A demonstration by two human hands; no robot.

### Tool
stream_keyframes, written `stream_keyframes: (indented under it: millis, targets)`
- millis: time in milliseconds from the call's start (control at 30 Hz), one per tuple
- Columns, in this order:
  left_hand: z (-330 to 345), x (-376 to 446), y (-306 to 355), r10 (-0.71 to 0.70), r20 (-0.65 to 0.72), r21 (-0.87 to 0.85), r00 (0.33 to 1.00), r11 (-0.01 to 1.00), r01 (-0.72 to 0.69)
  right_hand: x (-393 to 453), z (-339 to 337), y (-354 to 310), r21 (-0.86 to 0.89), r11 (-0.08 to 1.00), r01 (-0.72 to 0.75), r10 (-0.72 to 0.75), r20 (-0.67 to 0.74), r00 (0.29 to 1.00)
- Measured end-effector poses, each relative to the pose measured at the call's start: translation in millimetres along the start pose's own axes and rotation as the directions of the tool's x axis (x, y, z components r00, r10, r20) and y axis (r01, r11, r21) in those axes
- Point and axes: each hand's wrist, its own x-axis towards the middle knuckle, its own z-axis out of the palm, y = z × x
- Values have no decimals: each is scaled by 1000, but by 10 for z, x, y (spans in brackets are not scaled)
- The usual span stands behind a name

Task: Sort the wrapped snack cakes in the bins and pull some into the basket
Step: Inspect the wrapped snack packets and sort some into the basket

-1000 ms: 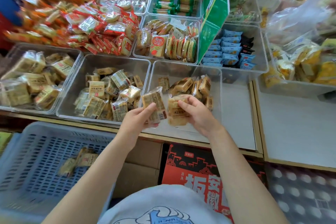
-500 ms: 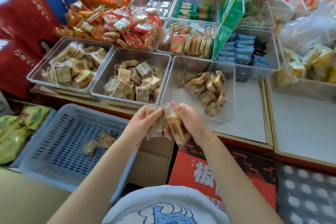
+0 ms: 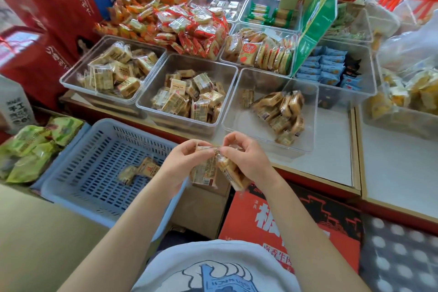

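Note:
My left hand (image 3: pixel 183 162) grips one wrapped snack cake (image 3: pixel 205 172) and my right hand (image 3: pixel 246 159) grips another wrapped cake (image 3: pixel 233 174). Both cakes hang side by side in front of the shelf edge, just right of the blue basket (image 3: pixel 78 163). Two or three wrapped cakes (image 3: pixel 139 170) lie on the basket floor. Behind my hands stand three clear bins of tan cakes: the right bin (image 3: pixel 308 125) is sparsely filled, the middle bin (image 3: pixel 151 92) fuller, and the left bin (image 3: pixel 71 76) also holds a pile.
Further back are red-wrapped snacks (image 3: pixel 189 28), a bin of orange-labelled packets (image 3: pixel 260 54), blue packets (image 3: pixel 329 69) and a green sign (image 3: pixel 315 19). Red cartons (image 3: pixel 42 31) stand at left, green bags (image 3: pixel 30 149) beside the basket. A red box (image 3: pixel 296 218) sits under the shelf.
Both hands pulled the two cakes back out of the right bin, toward me and down past the shelf edge. The view tilted, showing more of the basket.

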Motion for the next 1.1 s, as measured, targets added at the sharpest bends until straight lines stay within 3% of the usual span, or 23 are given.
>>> stream_keyframes:
  millis: [233,533,667,733,833,900,967,1100]
  targets:
    - [5,-84,-63,15,-144,-134,989,990,-35,-68,74,-17,41,999,6,-3,-58,998]
    - [-61,-155,-9,-35,-125,-241,992,971,4,-69,31,-30,42,997,-67,64,64,996]
    - [-30,-114,-45,-49,-195,-238,980,971,1,-44,81,-51,41,998,-42,41,14,999]
    - [-54,-73,-38,-65,-145,-231,987,973,30,-23,110,-42,65,997,-33,35,-28,999]
    - [-137,-63,-6,-129,110,-108,986,984,141,16,76,-24,135,989,-54,70,-115,991]
    - [-154,-71,-7,-147,188,-63,971,985,161,45,31,-7,147,986,-80,103,-158,982]
    - [-142,-52,-7,-135,136,-92,981,985,148,73,9,22,158,979,-130,157,-169,973]
    - [-156,75,-26,-163,-150,-261,975,958,120,96,-30,37,132,963,-234,251,-130,959]
